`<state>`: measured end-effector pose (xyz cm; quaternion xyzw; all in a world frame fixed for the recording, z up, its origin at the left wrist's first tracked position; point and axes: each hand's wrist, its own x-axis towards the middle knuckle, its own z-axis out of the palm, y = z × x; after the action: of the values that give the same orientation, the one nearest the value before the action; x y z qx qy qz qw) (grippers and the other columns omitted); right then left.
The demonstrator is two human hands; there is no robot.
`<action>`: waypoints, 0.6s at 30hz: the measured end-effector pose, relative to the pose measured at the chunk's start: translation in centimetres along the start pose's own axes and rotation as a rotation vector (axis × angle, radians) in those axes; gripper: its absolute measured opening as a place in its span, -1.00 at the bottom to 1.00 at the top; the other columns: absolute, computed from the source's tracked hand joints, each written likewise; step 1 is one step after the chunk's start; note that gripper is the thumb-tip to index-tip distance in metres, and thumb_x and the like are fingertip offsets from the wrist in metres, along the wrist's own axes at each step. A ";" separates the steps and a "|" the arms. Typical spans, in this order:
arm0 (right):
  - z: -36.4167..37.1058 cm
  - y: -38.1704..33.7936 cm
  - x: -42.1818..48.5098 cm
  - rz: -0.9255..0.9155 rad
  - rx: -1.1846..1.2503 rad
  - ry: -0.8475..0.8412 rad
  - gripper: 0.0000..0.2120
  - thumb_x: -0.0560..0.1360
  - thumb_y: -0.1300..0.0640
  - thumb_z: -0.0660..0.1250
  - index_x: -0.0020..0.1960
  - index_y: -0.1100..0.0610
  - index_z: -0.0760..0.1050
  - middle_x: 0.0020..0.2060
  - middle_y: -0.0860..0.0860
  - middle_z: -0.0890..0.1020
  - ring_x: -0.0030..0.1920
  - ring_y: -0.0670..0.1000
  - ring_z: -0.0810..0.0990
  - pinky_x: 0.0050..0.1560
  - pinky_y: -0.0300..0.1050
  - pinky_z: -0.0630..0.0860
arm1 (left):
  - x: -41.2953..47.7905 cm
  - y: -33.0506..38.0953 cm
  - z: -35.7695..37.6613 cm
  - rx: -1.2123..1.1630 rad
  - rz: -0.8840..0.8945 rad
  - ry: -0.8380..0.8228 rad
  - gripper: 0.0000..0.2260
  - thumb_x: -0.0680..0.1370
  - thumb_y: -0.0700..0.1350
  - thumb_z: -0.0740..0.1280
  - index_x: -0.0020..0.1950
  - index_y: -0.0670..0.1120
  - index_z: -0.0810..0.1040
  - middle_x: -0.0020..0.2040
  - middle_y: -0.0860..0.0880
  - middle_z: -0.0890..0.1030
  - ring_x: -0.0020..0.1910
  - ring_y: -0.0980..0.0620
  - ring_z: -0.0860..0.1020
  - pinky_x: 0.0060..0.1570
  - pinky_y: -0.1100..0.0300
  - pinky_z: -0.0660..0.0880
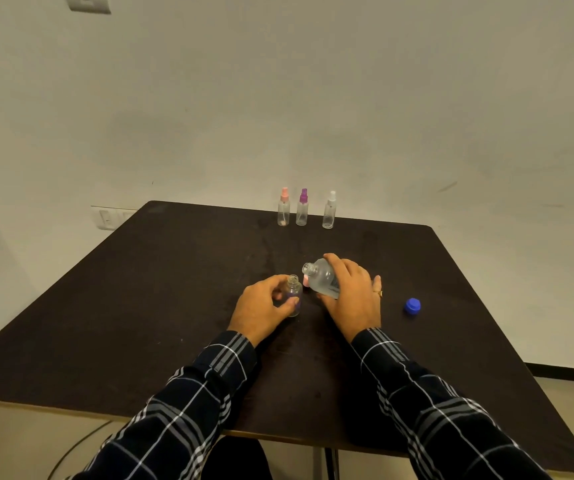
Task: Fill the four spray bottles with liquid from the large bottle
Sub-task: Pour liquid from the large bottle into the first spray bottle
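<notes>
So from the head cam: the left hand (263, 306) is wrapped around a small clear plastic spray bottle with no top on it (293, 296). Fingers are curled round the body, the neck is open and it's standing upright on the dark brown square table (140, 306), about the middle, a bit toward the near side. There's a purple tint showing through the lower part.

The right hand (351, 296) has the large clear plastic bottle (321, 280) gripped from above around its body. That one's tipped over to the left, so its open mouth sits just beside and slightly above the little bottle's neck. Can't tell if anything is actually flowing. There's a gold ring (380, 292) on that hand.

A small pink piece (305, 280) pokes out between the two bottles, mostly hidden, no idea what it is.

A round blue plastic cap (412, 305) lies on the table off to the right of the right hand, well apart from it.

At the far edge there are three more clear spray bottles standing in a row with their tops on: a pink-topped one (283, 211) on the left, a purple-topped one (302, 209) close beside it, and a white-topped one (329, 211) a little further right.

Both arms are in dark plaid sleeves (188, 410).
</notes>
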<state>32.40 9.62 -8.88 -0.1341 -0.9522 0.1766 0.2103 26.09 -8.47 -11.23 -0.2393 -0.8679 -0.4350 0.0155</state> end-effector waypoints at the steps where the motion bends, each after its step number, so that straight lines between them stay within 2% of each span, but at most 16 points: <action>1: -0.1 0.0 -0.1 -0.010 -0.009 0.004 -0.30 0.46 -0.03 0.47 0.50 -0.18 0.21 0.36 -0.07 0.41 0.42 0.02 0.32 0.46 0.45 0.06 | 0.0 0.0 0.2 -0.004 0.003 0.001 -0.58 0.49 -0.02 0.49 0.34 0.11 0.56 0.05 0.16 0.66 -0.01 0.20 0.61 0.12 0.11 0.60; 9: -0.4 -0.1 -0.1 -0.076 -0.081 0.023 -0.33 0.47 -0.02 0.45 0.49 -0.18 0.23 0.36 -0.05 0.40 0.42 0.02 0.33 0.46 0.47 0.04 | 0.0 0.1 0.4 0.012 0.012 0.001 -0.58 0.49 0.01 0.49 0.35 0.10 0.56 0.05 0.14 0.66 -0.01 0.22 0.60 0.09 0.18 0.58; 18: -0.4 -0.1 -0.3 -0.104 -0.139 0.029 -0.33 0.47 -0.02 0.46 0.49 -0.18 0.24 0.34 -0.05 0.40 0.40 0.01 0.34 0.45 0.49 0.02 | -0.1 0.1 0.3 0.021 0.027 0.017 -0.57 0.49 0.01 0.49 0.35 0.09 0.56 0.02 0.13 0.66 -0.02 0.20 0.59 0.08 0.16 0.59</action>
<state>32.83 9.56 -8.60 -0.1012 -0.9646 0.0970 0.2233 26.23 -8.23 -11.39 -0.2468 -0.8690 -0.4278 0.0314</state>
